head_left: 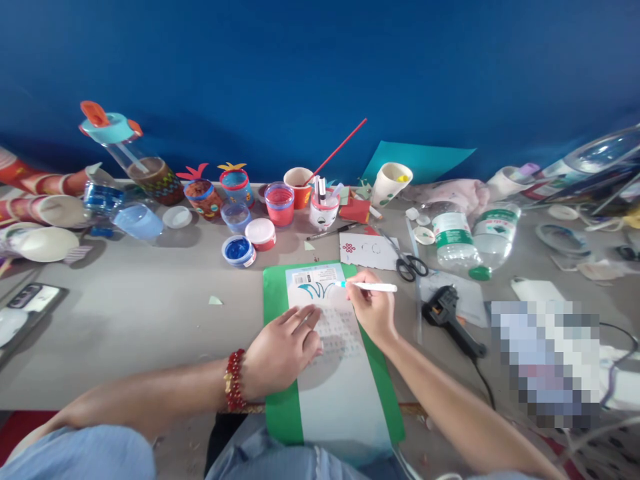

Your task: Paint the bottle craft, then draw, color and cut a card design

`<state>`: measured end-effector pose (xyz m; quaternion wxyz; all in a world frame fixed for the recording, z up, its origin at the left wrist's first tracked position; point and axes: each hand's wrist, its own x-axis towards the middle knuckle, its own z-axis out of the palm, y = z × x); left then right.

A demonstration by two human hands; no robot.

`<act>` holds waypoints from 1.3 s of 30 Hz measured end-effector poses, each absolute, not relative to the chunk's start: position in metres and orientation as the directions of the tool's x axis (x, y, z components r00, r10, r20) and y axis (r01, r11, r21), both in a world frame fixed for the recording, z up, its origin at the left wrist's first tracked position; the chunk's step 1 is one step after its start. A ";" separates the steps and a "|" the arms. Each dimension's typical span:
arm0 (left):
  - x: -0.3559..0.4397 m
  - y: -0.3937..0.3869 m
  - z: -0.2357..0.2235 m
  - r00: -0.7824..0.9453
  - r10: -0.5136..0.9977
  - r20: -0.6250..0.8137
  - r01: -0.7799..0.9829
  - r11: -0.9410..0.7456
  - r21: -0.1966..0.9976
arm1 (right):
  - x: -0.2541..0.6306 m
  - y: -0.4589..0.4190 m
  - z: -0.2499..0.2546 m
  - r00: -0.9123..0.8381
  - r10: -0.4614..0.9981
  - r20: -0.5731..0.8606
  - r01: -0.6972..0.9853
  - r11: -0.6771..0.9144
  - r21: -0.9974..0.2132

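My right hand point(373, 310) pinches a white marker point(373, 287) with a blue tip. The tip is at the end of a blue zigzag outline point(317, 291) on a long white printed sheet point(335, 400). Below that outline my left hand point(287, 347) lies on the sheet with fingers stretched out, holding nothing; a red bead bracelet circles the wrist. Under the sheet is a green sheet point(283, 413), which hangs over the table's front edge. Text and a barcode are printed near the top of the white sheet.
Scissors point(411, 267) and a black glue gun point(453, 320) lie to the right, near two plastic bottles point(453, 237). Blue paint point(239, 251), painted cups point(235, 189) and a marker cup point(324, 212) stand behind the sheet. A drink bottle point(150, 170) stands back left.
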<state>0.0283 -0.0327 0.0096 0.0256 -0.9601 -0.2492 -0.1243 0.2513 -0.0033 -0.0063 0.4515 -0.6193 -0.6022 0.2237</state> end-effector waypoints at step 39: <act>0.028 -0.033 0.007 0.845 0.479 0.237 0.486 -0.873 0.036 | 0.254 -0.003 -0.009 0.163 0.948 0.274 0.516 0.155 -0.843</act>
